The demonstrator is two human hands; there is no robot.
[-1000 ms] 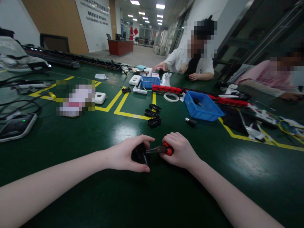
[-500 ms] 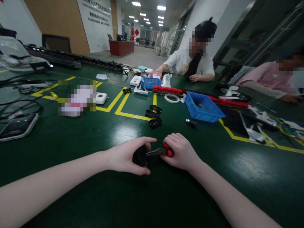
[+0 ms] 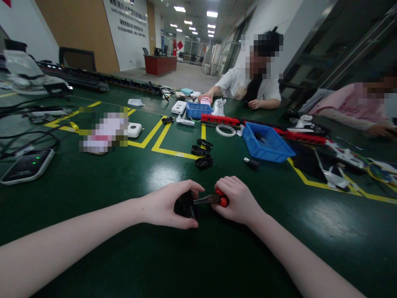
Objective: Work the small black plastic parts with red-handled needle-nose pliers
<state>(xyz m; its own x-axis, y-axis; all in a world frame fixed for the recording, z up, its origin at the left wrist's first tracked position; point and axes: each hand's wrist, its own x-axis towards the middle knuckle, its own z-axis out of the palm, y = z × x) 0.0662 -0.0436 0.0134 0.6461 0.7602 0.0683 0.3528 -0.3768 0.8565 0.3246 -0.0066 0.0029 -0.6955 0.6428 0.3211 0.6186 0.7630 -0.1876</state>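
A small black part [image 3: 186,203] is being held in the left hand [image 3: 170,205], which is curved around it in a loose C. The right hand [image 3: 237,198] is wrapped firmly around red-handled pliers [image 3: 205,199], nose at the part's right side; whether anything's actually bitten can't be told. All this sits toward the near edge of the counter [image 3: 198,265], which is out of frame.

Biggest worry: with a grip that loose, the part could get twisted free by a hard pull, or a finger pinched if the nose slips. Too much squeeze and the part might be cracked. If dropped, it could be bounced off that near edge. The three black pieces [image 3: 204,162] farther toward the far edge seem safely out of reach.
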